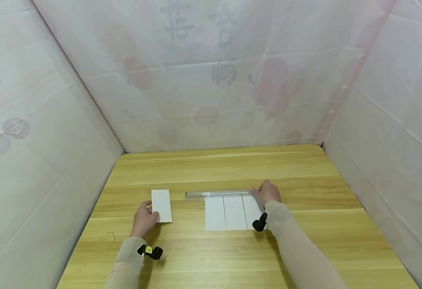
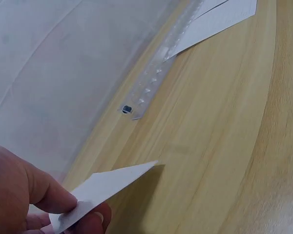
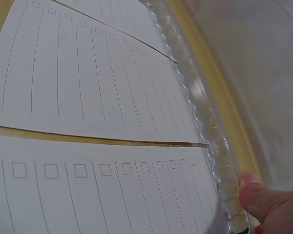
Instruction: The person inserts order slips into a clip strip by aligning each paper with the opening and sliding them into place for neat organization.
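My left hand point(image 1: 145, 220) pinches a small blank-looking white card point(image 1: 162, 205) between thumb and fingers. In the left wrist view the card point(image 2: 105, 190) is tilted, its far edge raised above a shadow on the wood. My right hand point(image 1: 268, 193) grips the right end of a clear plastic ruler point(image 1: 200, 195) with a scalloped edge; in the right wrist view the thumb point(image 3: 259, 195) lies at its rim and the other fingers are mostly hidden. Three white checklist cards point(image 1: 215, 212), printed with lines and small boxes, lie side by side with their top edges along the ruler.
The wood-grain table point(image 1: 196, 257) has rounded far corners. Pale printed cloth walls point(image 1: 203, 100) stand behind it and on both sides. Narrow strips of wood show between the lined cards. A black camera point(image 1: 259, 222) on the right wrist overlaps the rightmost card.
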Available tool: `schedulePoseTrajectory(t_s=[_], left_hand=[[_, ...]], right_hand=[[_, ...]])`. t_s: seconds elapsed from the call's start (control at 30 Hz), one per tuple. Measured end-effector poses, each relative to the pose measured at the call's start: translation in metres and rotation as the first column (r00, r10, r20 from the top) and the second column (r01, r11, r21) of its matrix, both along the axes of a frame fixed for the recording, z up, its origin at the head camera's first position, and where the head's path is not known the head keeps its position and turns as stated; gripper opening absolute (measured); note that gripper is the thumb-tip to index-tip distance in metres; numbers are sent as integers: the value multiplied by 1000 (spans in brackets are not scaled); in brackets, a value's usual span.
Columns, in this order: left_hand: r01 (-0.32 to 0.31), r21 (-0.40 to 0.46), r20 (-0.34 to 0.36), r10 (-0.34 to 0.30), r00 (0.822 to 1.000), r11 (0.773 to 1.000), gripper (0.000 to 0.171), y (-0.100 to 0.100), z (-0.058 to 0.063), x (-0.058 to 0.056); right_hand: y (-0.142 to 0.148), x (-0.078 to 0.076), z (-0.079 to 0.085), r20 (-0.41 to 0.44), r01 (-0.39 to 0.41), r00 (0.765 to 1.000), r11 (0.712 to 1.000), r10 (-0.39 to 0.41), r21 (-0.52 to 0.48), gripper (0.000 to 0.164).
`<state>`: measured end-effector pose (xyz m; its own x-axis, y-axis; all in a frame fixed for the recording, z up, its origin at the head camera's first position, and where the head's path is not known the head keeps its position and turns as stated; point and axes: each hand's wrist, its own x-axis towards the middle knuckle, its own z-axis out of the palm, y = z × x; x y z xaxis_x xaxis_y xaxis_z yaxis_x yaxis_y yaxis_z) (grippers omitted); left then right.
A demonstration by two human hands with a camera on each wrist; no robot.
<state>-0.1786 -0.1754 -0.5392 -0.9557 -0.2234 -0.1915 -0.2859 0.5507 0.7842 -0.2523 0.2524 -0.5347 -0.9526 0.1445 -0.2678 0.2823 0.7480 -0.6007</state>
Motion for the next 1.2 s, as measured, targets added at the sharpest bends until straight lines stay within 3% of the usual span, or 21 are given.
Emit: schedulePoseTrajectory(t_s=[0.33,0.57,0.73,0.93,1.2], left_hand=[[-13,5,9,13,1000,1000,38,12,-5,2],[-22,-48,-22,21,1000,999,25,16,-7,5],[-6,-31,-43,5,999,999,21,20,-7,8],[37,-1,-102,-37,994,999,24,31,-4,10],[73,117,-79,-64,995,990,34,52,1,14]], right_hand=[[1,-1,-2,-14,3,1000,1000,-3,8,50],[2,-1,-3,-36,-14,999,999,15,29,50],[1,0,-3,-30,-13,999,1000,14,13,47],[0,1,-4,-22,0,1000,1000,0,4,46],[1,0,-3,-25,-7,1000,1000,8,17,47]])
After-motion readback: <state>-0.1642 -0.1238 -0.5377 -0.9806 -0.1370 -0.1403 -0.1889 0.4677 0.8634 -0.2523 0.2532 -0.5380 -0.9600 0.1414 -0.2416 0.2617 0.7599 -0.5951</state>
